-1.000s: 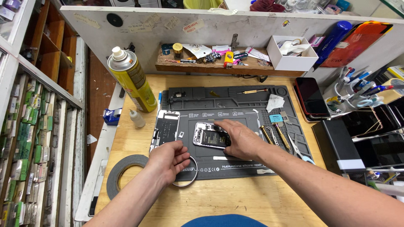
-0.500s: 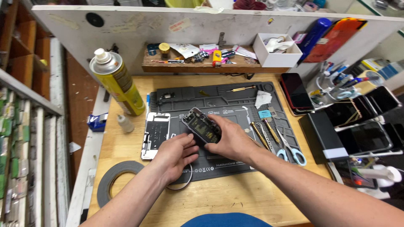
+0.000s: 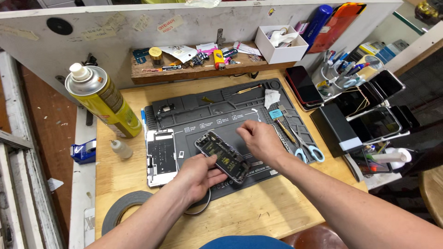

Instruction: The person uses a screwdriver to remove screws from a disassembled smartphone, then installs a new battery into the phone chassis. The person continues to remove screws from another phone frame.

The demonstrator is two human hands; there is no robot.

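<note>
Table (image 3: 277, 216): light wood, carrying everything below; a white back wall with a wooden shelf of small parts stands at its far edge.
Work mat (image 3: 212, 108): dark grey, with moulded compartments along its far edge, lying in the middle of the table.
Spray can (image 3: 104, 101): yellow and silver, tilted, at the mat's far left corner.
Tape roll (image 3: 121, 207): dark, flat on the table, near the left forearm.
Detached screen (image 3: 161, 157): lies face down on the mat's left edge, just beside the left hand.
Opened phone body (image 3: 222, 157): held tilted above the mat's middle, its inner parts facing up.
Left hand (image 3: 198, 177): grips the phone body's near end, thumb on its side edge, fingers (image 3: 217, 174) curled beneath it.
Right hand (image 3: 258, 138): over the phone's far right side, fingers (image 3: 242, 132) pressed together at the tips; whether they pinch something cannot be told.
Scissors (image 3: 307, 147): blue handles, on the mat's right edge, near the right hand.
Small bottle (image 3: 121, 148): white, lying left of the screen.
</note>
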